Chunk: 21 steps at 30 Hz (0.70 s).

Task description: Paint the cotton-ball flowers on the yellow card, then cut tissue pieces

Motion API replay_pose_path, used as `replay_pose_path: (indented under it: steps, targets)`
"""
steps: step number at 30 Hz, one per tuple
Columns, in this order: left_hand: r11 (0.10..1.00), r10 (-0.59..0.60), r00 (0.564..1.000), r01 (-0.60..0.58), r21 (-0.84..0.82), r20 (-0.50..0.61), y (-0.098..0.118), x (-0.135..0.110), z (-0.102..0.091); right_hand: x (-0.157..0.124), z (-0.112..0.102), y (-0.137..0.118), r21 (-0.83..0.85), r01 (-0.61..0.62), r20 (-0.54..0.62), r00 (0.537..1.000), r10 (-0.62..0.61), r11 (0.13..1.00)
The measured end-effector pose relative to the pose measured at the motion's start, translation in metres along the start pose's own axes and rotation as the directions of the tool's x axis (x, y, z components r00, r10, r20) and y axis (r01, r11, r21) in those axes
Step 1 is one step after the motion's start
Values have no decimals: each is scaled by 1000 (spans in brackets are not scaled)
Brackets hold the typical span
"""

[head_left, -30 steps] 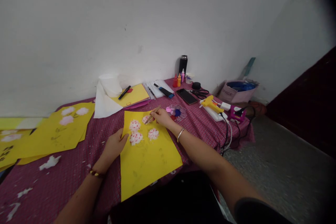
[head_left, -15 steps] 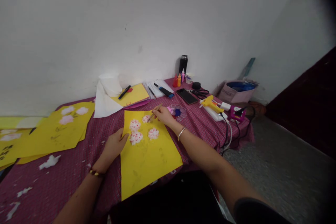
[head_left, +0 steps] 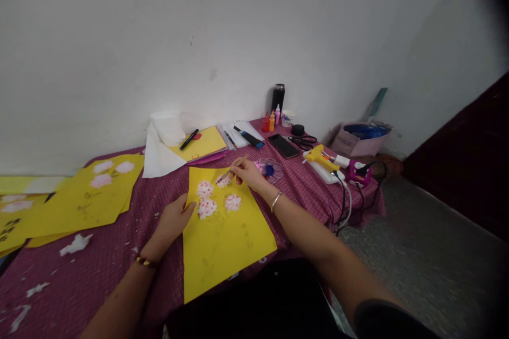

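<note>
A yellow sheet of paper (head_left: pixel 228 254) lies in front of me, with several white tissue puffs dotted in pink, such as this blossom (head_left: pixel 233 202). My left hand (head_left: pixel 175 220) grips the sheet's left edge, its thumb resting on top; the other fingers are partly hidden. Pinched in my right hand (head_left: pixel 246 172) is a thin paintbrush (head_left: pixel 239 161), its tip at the upper tissue puff (head_left: pixel 225 182). Just behind that hand sits a clear flower-shaped palette (head_left: pixel 272 170) holding pink and dark blue paint.
Other yellow sheets (head_left: pixel 91 201) with pink blossoms lie at left, near torn tissue scraps (head_left: pixel 76 244). Behind are a tissue roll (head_left: pixel 159 143), paint bottles (head_left: pixel 272 121), a black flask (head_left: pixel 278 97), a phone (head_left: pixel 283 146) and scissors (head_left: pixel 304 142). A yellow glue gun (head_left: pixel 320 157) and cables are at right.
The brush tip has shifted slightly left across the upper puff, my right hand moving a little with it. My left hand and the sheet stay in place.
</note>
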<state>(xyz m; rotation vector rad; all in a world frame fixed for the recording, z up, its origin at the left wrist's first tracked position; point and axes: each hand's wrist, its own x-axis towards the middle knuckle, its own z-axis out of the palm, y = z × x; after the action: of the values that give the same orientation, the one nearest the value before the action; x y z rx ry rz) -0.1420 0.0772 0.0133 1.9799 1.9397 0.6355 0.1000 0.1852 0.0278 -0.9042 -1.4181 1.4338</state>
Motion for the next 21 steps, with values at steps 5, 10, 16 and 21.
replay_pose_path:
  steps: [5,10,16,21]
  targets:
    - [1000,-14,1000,14,16,-2,0,-1,-1,-1,0,1,19,40,12,999,-41,999]
    - [1000,8,1000,-7,16,-11,-1,-1,0,-3,0,1,-18,9,41,999,-8,1000]
    - [1000,-11,1000,11,12,2,0,0,-1,-3,6,6,-112,-27,109,993,39,993]
    - [1000,12,1000,-12,12,10,-2,0,0,2,-2,5,-137,-36,54,998,44,990]
